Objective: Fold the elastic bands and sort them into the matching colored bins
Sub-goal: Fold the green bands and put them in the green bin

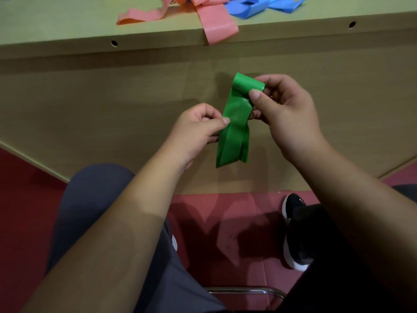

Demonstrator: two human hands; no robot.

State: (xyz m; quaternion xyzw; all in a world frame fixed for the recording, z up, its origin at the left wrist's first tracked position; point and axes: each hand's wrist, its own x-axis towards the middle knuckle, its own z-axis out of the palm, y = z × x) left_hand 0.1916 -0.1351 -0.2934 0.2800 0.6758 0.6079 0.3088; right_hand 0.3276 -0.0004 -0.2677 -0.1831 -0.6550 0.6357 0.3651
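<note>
Green band [234, 123] dead centre, up in the air in front of the table's [67, 26] front panel, held by both hands. Right hand [286, 109], at the band's 2 o'clock, pinches the rolled top end between thumb and curled fingers. Left hand [198, 129], at the band's 9 o'clock, pinches the left edge midway down, thumb on top. The lower end hangs loose toward 6 o'clock, creased lengthwise. Up at 12 o'clock, pink bands [216, 21] lie on the tabletop, one draping over the front edge. Blue bands [252, 5] sit just beside them at 1 o'clock. A black shoe [295, 231] rests on the red floor at 5 o'clock.
</note>
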